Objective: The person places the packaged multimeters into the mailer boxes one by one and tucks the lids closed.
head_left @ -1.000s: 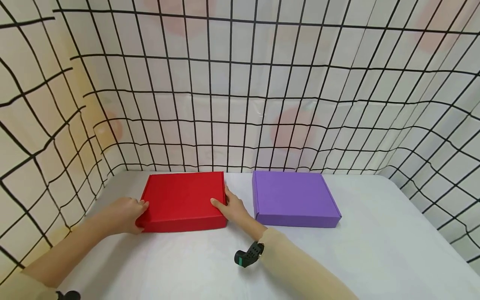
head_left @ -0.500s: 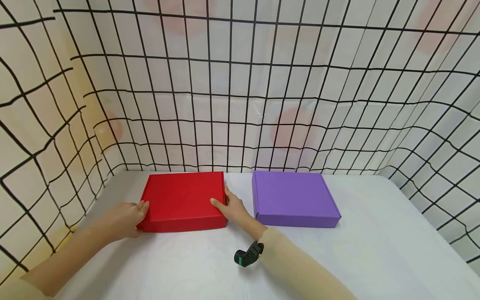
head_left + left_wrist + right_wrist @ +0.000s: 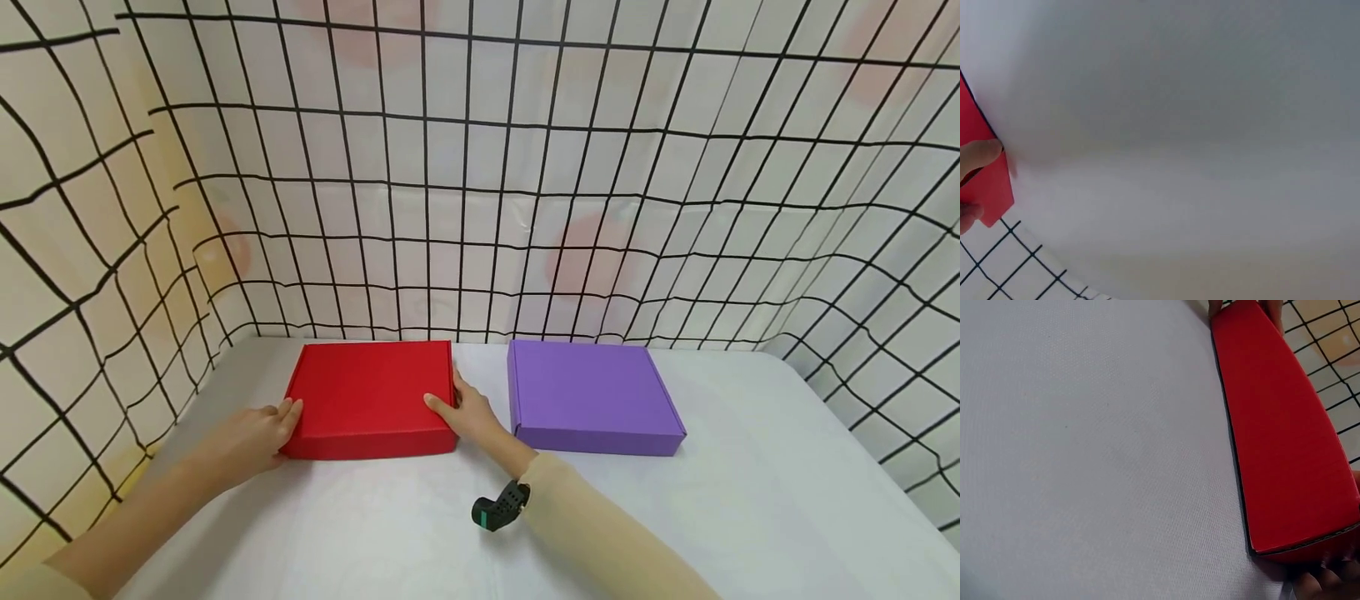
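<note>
A flat red cardboard box [image 3: 375, 387] with its lid down lies on the white table, left of centre. My left hand [image 3: 258, 435] grips it at the front left corner, fingers on the upper edge and thumb low at the corner. On the opposite side my right hand [image 3: 471, 412] holds the right end, thumb on the lid and fingers along the side wall. The right wrist view shows the box's long red front wall [image 3: 1285, 437] close up, with right fingertips [image 3: 1329, 584] at its near end. In the left wrist view only one corner of the box [image 3: 997, 194] shows.
A closed purple cardboard box [image 3: 592, 387] lies to the right of the red one, a narrow gap away. Black wire mesh [image 3: 465, 192] backed by pale sheeting rises behind and at both sides of the white table [image 3: 390, 533].
The left wrist has turned and dropped a little, and its black band has left the head view. The head view has shifted slightly. The right hand keeps its hold on the red box.
</note>
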`<state>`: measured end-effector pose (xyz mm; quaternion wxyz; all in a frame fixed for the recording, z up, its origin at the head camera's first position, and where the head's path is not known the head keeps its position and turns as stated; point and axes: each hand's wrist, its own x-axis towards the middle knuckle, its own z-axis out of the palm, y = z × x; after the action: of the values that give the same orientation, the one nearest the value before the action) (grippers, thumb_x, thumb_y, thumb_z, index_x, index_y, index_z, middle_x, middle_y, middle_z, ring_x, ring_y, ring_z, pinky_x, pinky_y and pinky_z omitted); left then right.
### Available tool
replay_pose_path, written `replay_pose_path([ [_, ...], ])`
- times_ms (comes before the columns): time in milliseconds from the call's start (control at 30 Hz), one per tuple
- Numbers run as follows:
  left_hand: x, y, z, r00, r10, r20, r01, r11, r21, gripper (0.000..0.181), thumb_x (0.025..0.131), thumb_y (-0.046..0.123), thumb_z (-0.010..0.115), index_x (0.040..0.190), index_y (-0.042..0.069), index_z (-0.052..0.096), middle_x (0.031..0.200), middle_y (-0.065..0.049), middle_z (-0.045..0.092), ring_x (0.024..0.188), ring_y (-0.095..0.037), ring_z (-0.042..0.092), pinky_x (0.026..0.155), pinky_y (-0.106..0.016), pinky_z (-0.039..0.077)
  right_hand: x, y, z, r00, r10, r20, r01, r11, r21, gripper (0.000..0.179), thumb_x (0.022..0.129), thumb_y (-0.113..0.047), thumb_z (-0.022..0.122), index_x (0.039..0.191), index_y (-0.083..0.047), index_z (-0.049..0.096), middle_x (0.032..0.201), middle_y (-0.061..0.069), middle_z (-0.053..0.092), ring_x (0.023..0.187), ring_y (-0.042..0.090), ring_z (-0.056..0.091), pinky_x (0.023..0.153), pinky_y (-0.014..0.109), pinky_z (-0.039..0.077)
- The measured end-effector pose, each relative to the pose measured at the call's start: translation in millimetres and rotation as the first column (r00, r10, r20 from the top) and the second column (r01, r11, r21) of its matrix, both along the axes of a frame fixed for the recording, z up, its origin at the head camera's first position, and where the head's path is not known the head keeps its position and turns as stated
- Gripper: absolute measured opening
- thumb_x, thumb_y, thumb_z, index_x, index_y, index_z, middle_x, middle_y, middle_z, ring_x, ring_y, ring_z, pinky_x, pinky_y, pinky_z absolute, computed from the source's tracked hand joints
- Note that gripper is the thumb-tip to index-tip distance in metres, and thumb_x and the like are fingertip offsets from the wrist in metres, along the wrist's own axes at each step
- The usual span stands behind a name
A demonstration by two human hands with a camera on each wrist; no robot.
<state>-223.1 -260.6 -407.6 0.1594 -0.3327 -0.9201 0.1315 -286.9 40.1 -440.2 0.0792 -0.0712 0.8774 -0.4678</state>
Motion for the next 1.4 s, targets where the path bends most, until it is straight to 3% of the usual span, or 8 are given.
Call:
replay_pose_path([
  [200, 2.1, -0.4, -4.1, 0.999, -0.015, -0.048, 0.016, 1.0, 0.016, 0.062, 0.058, 0.022, 0.086, 0.104, -0.01, 0.061, 0.099, -0.021, 0.065, 0.069, -0.027, 0.063, 0.054, -0.033, 0.053, 0.8, 0, -1.4, 1.0, 0.0, -0.004, 0.0, 1.0, -0.006, 0.076, 0.088, -0.037, 0.059, 0.146, -0.005, 0.021, 0.139, 0.02, 0.043, 0.122, 0.032, 0.048, 0.093, 0.044, 0.046],
  [300, 3.8, -1.5, -2.7, 1.0, -0.014, -0.023, 0.014, 1.0, 0.024, 0.063, 0.058, 0.023, 0.086, 0.105, -0.011, 0.061, 0.099, -0.022, 0.066, 0.07, -0.028, 0.063, 0.055, -0.033, 0.054, 0.5, 0, -2.7, 1.0, 0.004, 0.0, -0.004, 1.0, -0.006, 0.077, 0.087, -0.038, 0.06, 0.146, -0.006, 0.022, 0.138, 0.02, 0.043, 0.12, 0.032, 0.049, 0.091, 0.044, 0.047],
  [500, -2.9, -2.2, 13.8, 0.992, 0.012, 0.126, -0.013, 1.0, 0.007, 0.059, 0.058, 0.021, 0.086, 0.105, -0.006, 0.064, 0.087, -0.015, 0.067, 0.064, -0.023, 0.061, 0.057, -0.029, 0.053, -0.3, -1, -3.4, 1.0, -0.003, 0.006, 0.003, 1.0, -0.012, 0.077, 0.087, -0.038, 0.06, 0.147, -0.008, 0.021, 0.138, 0.02, 0.044, 0.116, 0.032, 0.052, 0.09, 0.044, 0.048],
  [700, -12.2, -1.0, 29.9, 0.958, 0.049, 0.284, -0.049, 0.999, -0.006, 0.054, 0.061, 0.02, 0.085, 0.107, -0.002, 0.065, 0.077, -0.007, 0.063, 0.062, -0.016, 0.055, 0.056, -0.025, 0.05, -0.9, 1, -0.7, 1.0, -0.009, 0.004, 0.009, 1.0, -0.002, 0.077, 0.088, -0.038, 0.058, 0.147, -0.008, 0.02, 0.138, 0.02, 0.044, 0.116, 0.032, 0.052, 0.09, 0.043, 0.048],
  [833, -11.4, -1.4, 33.2, 0.941, 0.082, 0.327, -0.1, 0.994, 0.036, 0.053, 0.064, 0.019, 0.082, 0.111, -0.001, 0.065, 0.077, -0.005, 0.062, 0.062, -0.013, 0.05, 0.053, -0.023, 0.044, -1.0, 1, 3.6, 1.0, -0.012, 0.004, 0.012, 1.0, -0.006, 0.076, 0.088, -0.038, 0.058, 0.147, -0.007, 0.02, 0.139, 0.019, 0.043, 0.119, 0.032, 0.05, 0.091, 0.043, 0.047],
  [933, -10.2, -1.0, 33.7, 0.946, 0.088, 0.312, -0.106, 0.994, 0.04, 0.054, 0.064, 0.018, 0.082, 0.111, -0.002, 0.064, 0.074, -0.005, 0.06, 0.062, -0.015, 0.051, 0.053, -0.024, 0.045, -1.4, 0, 5.7, 1.0, -0.013, 0.001, 0.013, 1.0, -0.015, 0.076, 0.088, -0.039, 0.058, 0.147, -0.007, 0.02, 0.14, 0.019, 0.042, 0.122, 0.032, 0.048, 0.093, 0.044, 0.046],
  [1100, -6.7, 0.4, 27.1, 0.971, 0.098, 0.22, -0.101, 0.995, 0.0, 0.055, 0.061, 0.021, 0.084, 0.108, -0.001, 0.065, 0.07, -0.006, 0.061, 0.058, -0.016, 0.054, 0.054, -0.025, 0.049, -0.8, -1, 4.2, 1.0, -0.005, 0.0, 0.005, 1.0, -0.015, 0.076, 0.088, -0.038, 0.058, 0.147, -0.008, 0.02, 0.139, 0.019, 0.042, 0.12, 0.032, 0.048, 0.093, 0.045, 0.046],
  [1400, 1.9, 9.7, 3.1, 0.989, 0.129, 0.077, -0.132, 0.991, 0.031, 0.063, 0.059, 0.028, 0.085, 0.105, -0.008, 0.063, 0.098, -0.023, 0.066, 0.066, -0.028, 0.063, 0.058, -0.035, 0.054, 0.2, -1, -4.5, 1.0, -0.006, 0.01, 0.007, 0.999, -0.042, 0.077, 0.088, -0.037, 0.059, 0.147, -0.008, 0.02, 0.14, 0.019, 0.042, 0.12, 0.032, 0.049, 0.091, 0.045, 0.047],
])
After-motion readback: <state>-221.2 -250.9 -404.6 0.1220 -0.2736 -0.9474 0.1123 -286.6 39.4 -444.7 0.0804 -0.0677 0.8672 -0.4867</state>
